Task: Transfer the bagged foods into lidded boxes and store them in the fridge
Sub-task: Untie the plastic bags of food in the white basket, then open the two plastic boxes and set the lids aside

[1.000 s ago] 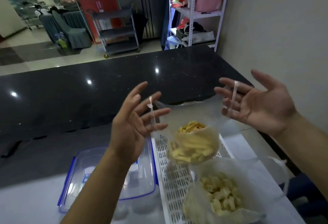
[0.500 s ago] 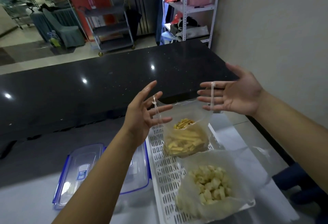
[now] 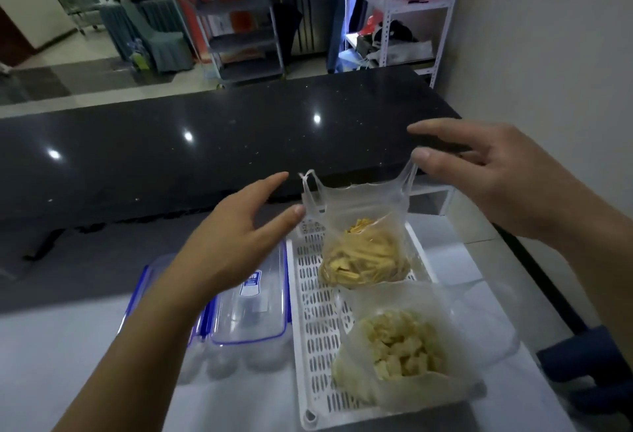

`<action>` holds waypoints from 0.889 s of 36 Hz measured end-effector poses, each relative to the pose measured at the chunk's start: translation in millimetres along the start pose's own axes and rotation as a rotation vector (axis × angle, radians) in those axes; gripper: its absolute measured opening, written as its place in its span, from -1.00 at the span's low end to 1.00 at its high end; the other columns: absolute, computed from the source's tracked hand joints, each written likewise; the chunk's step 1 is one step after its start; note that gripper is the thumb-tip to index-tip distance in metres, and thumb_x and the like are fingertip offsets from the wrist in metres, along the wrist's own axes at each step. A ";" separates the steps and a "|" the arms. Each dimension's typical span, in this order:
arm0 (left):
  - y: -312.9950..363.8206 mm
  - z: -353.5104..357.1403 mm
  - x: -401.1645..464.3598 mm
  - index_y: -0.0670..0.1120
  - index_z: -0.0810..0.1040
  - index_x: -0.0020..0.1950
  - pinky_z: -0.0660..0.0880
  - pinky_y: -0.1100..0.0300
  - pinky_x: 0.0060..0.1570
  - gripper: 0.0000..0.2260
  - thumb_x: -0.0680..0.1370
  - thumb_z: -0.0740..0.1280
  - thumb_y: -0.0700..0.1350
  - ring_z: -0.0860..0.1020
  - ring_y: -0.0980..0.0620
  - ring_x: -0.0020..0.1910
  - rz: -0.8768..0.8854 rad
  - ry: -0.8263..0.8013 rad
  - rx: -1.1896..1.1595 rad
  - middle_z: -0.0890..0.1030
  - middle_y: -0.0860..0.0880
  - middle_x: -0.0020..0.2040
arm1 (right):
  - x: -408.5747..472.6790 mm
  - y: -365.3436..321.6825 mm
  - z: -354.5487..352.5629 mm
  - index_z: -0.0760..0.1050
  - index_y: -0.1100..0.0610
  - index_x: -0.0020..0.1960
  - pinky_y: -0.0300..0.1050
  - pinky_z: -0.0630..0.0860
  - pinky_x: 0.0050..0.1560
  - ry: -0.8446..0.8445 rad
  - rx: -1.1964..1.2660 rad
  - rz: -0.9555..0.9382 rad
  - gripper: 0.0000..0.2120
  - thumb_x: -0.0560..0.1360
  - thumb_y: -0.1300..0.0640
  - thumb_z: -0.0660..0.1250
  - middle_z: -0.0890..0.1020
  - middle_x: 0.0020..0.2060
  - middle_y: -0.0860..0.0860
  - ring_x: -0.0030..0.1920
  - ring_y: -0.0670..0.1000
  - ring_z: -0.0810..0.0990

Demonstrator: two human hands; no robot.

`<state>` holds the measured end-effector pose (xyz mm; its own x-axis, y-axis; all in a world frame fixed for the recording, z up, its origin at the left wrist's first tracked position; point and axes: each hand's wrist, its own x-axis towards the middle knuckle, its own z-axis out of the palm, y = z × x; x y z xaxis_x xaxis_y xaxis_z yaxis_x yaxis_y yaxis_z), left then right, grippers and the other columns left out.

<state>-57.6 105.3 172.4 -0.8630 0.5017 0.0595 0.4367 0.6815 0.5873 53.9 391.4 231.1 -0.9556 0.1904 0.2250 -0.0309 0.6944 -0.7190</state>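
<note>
Standing upright at the far end of the white tray [image 3: 308,298], the bag of yellow strips [image 3: 364,257] sits between your hands, its right handle pinched in your right hand [image 3: 486,171], its left handle free beside your open, nearer left hand [image 3: 233,243].

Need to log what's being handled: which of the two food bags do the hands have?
The far bag, holding yellow strips; the right hand touches its handle. The near bag, with pale chunks, lies untouched in the white basket.
</note>
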 end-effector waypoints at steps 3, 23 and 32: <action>-7.2 7.7 -24.8 0.33 0.12 0.57 0.08 -0.05 0.56 -0.23 0.38 0.05 0.55 0.00 0.06 0.62 -0.053 0.060 0.194 0.09 0.11 0.64 | -18.7 -21.2 30.3 0.33 -0.25 0.46 -0.10 0.22 0.38 -0.046 -0.185 -0.110 -0.29 0.37 -0.48 0.12 0.36 0.45 -0.25 0.48 -0.19 0.25; -67.8 49.0 -180.6 0.21 0.24 0.56 0.07 -0.13 0.55 -0.35 0.52 0.19 0.41 0.03 0.03 0.62 -0.501 0.167 0.290 0.12 0.08 0.63 | -39.9 -49.2 168.6 0.05 -0.22 0.56 0.28 -0.20 0.52 -0.668 -0.305 -0.501 -0.30 0.49 -0.47 -0.04 0.09 0.60 -0.10 0.60 0.05 -0.07; -136.9 7.3 -184.2 0.26 0.11 0.59 -0.04 -0.11 0.57 -0.36 0.55 0.25 0.30 -0.08 -0.02 0.63 -0.604 0.108 0.313 0.00 0.08 0.65 | -45.3 -70.1 218.7 0.02 -0.18 0.55 0.34 -0.24 0.47 -0.756 -0.458 -0.494 -0.34 0.53 -0.40 0.02 0.02 0.61 0.01 0.59 0.15 -0.13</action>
<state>43.5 -76.5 75.1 -0.9915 -0.0591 -0.1157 -0.0899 0.9550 0.2828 35.3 182.3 127.5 -0.8063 -0.5692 -0.1608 -0.5091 0.8063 -0.3012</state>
